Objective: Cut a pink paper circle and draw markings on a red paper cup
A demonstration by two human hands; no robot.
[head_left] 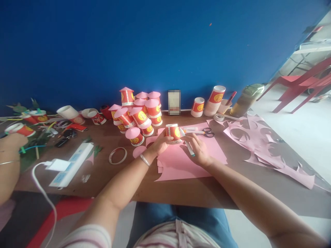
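My left hand [161, 145] is wrapped around the lower left side of a red paper cup [172, 132] with a yellow emblem and a white base. In my right hand [198, 150] is a white marker [190, 148] with a teal end, its upper tip close to the cup's right side; whether it touches cannot be made out. Beneath both hands lie pink paper sheets [188, 165]. Just beyond my right hand, scissors [209, 132] with dark handles rest beside another pen [195, 132]. A pink paper disc [139, 151] is near my left wrist.
Several red cups with pink cone tops [141, 117] are stacked back left. A tape ring [118, 155], power strip [73, 165] and a co-worker's arm [11, 155] are left. Pink scraps [261, 144], cups [198, 107] and a bottle [245, 100] stand right. A blue wall [165, 44] rises behind.
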